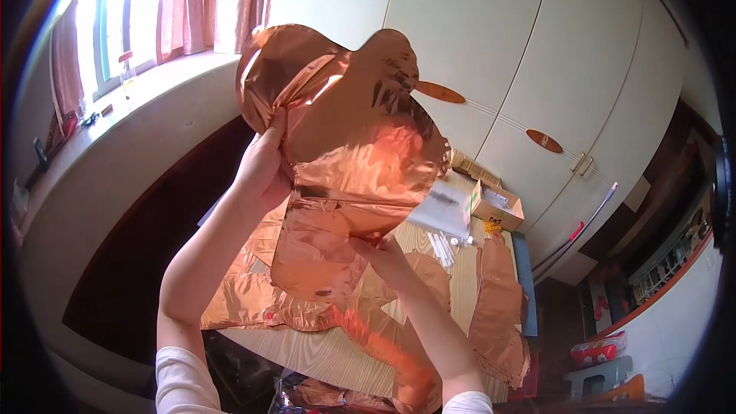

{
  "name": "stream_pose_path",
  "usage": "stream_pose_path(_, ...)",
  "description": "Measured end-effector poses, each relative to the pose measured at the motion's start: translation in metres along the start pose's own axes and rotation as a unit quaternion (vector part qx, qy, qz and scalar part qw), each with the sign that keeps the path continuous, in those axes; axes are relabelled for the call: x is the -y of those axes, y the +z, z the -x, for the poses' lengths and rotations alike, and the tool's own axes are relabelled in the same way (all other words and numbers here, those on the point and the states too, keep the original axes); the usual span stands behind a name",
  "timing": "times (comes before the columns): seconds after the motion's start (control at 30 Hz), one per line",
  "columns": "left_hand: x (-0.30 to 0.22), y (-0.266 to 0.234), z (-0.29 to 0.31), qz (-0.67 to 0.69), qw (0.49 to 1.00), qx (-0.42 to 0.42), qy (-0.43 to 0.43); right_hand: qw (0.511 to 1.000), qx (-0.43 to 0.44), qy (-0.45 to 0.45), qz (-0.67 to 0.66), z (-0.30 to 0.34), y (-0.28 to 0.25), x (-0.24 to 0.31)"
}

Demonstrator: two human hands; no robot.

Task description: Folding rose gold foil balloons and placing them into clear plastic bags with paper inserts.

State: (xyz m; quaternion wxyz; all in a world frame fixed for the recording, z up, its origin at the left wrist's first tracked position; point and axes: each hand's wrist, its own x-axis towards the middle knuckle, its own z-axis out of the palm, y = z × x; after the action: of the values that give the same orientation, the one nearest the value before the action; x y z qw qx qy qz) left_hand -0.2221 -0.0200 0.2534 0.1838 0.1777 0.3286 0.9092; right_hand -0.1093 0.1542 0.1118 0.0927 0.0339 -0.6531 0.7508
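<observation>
I hold up a flat, shiny rose-gold foil balloon (pixel 360 146) above the table, its upper part curving into two rounded lobes. My left hand (pixel 264 165) grips its left edge, the thumb pressed up against the creased foil. Lower down, the thumb of my right hand (pixel 379 257) lies on the foil at the right edge; its other fingers are hidden behind it. Under my hands more flat copper-coloured foil balloons (pixel 245 303) spread over the wood-grain table (pixel 307 346). A further stack of foil balloons (pixel 494 307) lies along the table's right side.
White straws (pixel 441 248) lie beyond my right hand, near a small cardboard box (pixel 497 203) and a clear plastic sheet (pixel 445 208). Pale cabinet doors (pixel 475 23) rise behind the table. A windowsill (pixel 169 77) runs along the left. A stool (pixel 602 376) stands at lower right.
</observation>
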Motion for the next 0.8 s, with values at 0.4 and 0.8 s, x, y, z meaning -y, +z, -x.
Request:
stream_pose_path(0.4, 0.025, -0.094, 0.018, 0.195, 0.981, 0.003, 0.012, 0.955, -0.06, -0.057, 0.286, 0.005, -0.006, 0.077)
stream_pose_path(0.8, 0.059, -0.118, 0.027, 0.156, 0.953, 0.253, 0.055, 0.784, -0.032, -0.341, 0.517, -0.039, -0.054, 0.102)
